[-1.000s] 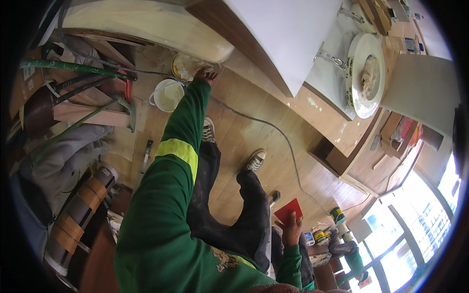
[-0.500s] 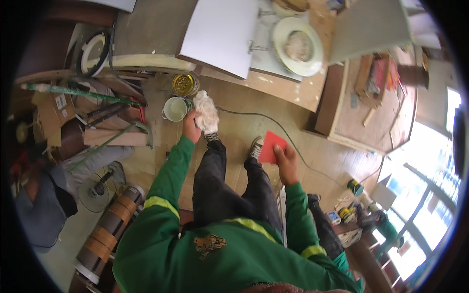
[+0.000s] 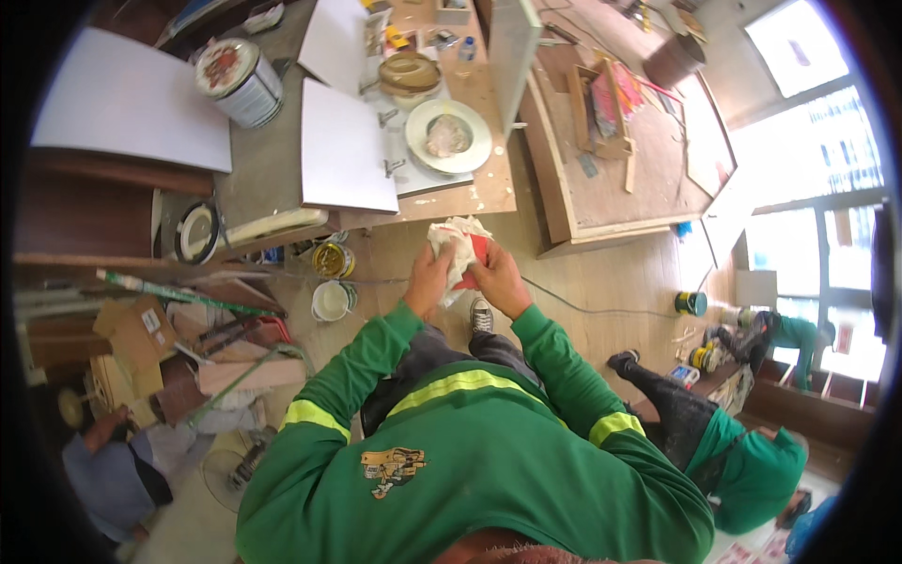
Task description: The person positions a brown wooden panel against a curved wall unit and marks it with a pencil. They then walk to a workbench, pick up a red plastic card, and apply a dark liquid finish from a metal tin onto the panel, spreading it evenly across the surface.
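My left hand point(image 3: 428, 280) grips a crumpled off-white cloth point(image 3: 456, 235) just below the wooden counter's front edge. My right hand point(image 3: 503, 280) holds a flat red square piece point(image 3: 478, 249), which is partly covered by the cloth where both hands meet in front of my body. To their left on the floor stand a white bucket point(image 3: 330, 300) and an open yellow-topped can point(image 3: 334, 260). Above them on the counter point(image 3: 489, 188) rests a white dish point(image 3: 449, 135) with a pale lump in it.
Clutter with boards and cardboard point(image 3: 132, 343) lies left, near a seated person point(image 3: 113, 470). Co-workers point(image 3: 742, 470) point(image 3: 794, 343) occupy the lower right. A wooden unit point(image 3: 611, 188) stands ahead right, and a cord point(image 3: 592, 310) crosses the floor. A large paint can point(image 3: 240, 89) sits ahead left.
My left hand came up from the yellow can with the cloth. My right hand moved left with the red piece, and the two now meet. The view has shifted toward the counters.
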Tool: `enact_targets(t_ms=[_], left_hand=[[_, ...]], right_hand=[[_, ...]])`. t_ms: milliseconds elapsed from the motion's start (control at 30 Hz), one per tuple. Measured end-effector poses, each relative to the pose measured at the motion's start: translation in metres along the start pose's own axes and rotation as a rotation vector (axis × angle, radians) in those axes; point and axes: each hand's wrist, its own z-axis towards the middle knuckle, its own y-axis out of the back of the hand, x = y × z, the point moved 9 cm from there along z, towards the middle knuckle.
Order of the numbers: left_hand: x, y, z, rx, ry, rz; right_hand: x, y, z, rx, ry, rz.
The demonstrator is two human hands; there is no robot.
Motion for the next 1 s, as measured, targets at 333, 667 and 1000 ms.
enact_targets(t_ms=[333, 667, 1000], left_hand=[[-0.059, -0.079, 0.077, 0.144, -0.521, 0.977], [-0.082, -0.065, 0.202, 0.077, -0.314, 0.971], [-0.072, -0.224, 0.066, 0.619, -0.177, 0.577]], right_hand=[[0.04, 0.045, -0.013, -0.521, 0.136, -0.405], [0.061, 0.128, -0.072, -0.451, -0.033, 0.078], [0.04, 0.145, -0.036, -0.127, -0.135, 0.093]])
